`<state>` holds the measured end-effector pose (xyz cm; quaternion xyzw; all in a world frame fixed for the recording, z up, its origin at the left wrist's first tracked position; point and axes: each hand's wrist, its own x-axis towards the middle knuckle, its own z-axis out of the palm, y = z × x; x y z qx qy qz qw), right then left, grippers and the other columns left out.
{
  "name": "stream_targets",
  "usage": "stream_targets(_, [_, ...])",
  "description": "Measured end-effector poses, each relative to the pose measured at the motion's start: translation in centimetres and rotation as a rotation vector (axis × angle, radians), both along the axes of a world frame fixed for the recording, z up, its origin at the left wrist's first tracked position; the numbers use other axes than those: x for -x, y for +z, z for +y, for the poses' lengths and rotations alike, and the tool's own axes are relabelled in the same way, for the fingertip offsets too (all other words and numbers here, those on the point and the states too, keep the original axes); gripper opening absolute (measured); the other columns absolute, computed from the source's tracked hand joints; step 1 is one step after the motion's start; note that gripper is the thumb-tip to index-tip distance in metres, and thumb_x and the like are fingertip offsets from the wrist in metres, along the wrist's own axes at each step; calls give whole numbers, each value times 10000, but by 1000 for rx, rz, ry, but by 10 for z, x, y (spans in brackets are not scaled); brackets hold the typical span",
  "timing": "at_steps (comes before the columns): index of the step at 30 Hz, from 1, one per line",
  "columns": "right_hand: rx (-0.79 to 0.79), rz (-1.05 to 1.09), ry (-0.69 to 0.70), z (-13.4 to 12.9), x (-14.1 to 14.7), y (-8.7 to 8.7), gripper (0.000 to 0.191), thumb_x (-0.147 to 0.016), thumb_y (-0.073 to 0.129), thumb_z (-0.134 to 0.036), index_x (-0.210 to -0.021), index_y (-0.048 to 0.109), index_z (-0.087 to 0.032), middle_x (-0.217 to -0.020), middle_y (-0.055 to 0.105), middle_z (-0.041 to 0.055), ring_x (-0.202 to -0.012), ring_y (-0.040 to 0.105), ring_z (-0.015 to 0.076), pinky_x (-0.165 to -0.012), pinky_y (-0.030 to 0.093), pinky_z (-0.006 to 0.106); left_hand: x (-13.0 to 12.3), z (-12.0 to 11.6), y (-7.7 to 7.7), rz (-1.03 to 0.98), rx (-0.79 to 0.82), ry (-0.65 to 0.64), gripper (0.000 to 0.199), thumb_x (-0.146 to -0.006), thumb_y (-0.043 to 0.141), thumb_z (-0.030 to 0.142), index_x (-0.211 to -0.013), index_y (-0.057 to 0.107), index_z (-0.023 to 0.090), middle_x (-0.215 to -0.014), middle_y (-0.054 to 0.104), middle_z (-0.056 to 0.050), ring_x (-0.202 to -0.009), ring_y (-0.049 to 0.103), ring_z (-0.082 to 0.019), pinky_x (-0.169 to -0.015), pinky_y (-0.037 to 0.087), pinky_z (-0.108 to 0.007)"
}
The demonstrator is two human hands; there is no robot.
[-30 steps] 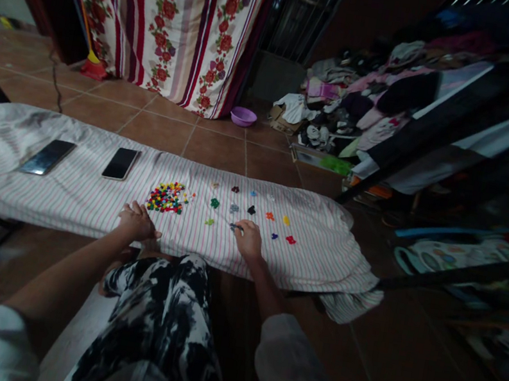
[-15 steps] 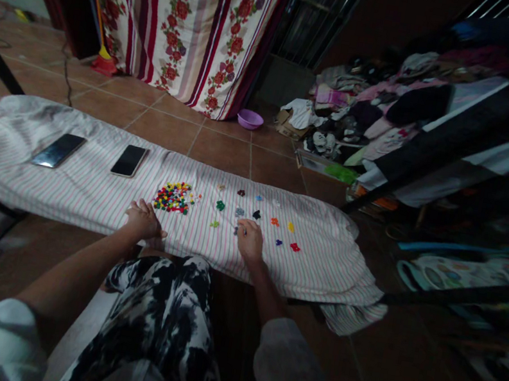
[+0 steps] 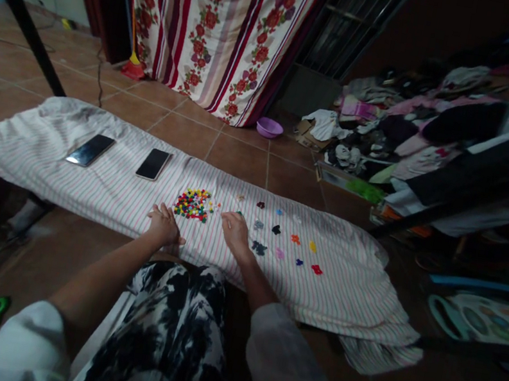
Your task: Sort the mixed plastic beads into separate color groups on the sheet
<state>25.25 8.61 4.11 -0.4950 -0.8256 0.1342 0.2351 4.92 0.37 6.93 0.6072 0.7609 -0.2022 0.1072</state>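
My left hand [image 3: 163, 225] rests on the striped cloth with its fingers stretched out, holding nothing, just in front of a heap of small bead-like pieces in mixed colours [image 3: 193, 204]. My right hand [image 3: 234, 233] is a short way right of that heap. Its fingers are bent and close together; whether anything is between them is hidden. Small single-colour groups lie to its right, among them dark grey pieces [image 3: 259, 248], black pieces [image 3: 276, 229], orange pieces [image 3: 295, 239], yellow pieces [image 3: 313, 246] and red pieces [image 3: 316, 270]. My right hand partly covers the green ones.
Two phones, a left one [image 3: 90, 151] and a right one [image 3: 154, 164], lie on the cloth-covered bench [image 3: 353, 298]. Beyond it are a purple bowl [image 3: 269, 128], a flowered curtain [image 3: 222, 35] and a heap of clothes [image 3: 393, 122]. A dark bar [image 3: 30, 16] rises at the left.
My right hand has moved left from the dark grey group toward the mixed heap, uncovering the dark grey and pink pieces. My left hand stays on the cloth. The whole view has shifted.
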Motion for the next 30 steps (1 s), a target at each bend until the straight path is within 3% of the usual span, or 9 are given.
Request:
stream_targets(13, [82,-182,69,52,68,-2,325,-886,453,-126,-1065,702,-234,-1071,678,35,-1011,544,167,-947,357,268,3,0,-14,31,-55,-49,1047,-788,378,737,-1432,226,-74,-1466,176,-384,-1322,231,-566,-901,361,-563])
stream_targets(30, [112,-347,14,63,88,-2,212,-853,556,-167,-1003,688,-238,-990,672,53,-978,508,203,-887,370,287,2,-3,-8,48,-39,-106,1021,-820,348,716,-1417,232,-104,-1442,181,-411,-1303,241,-588,-874,357,-560])
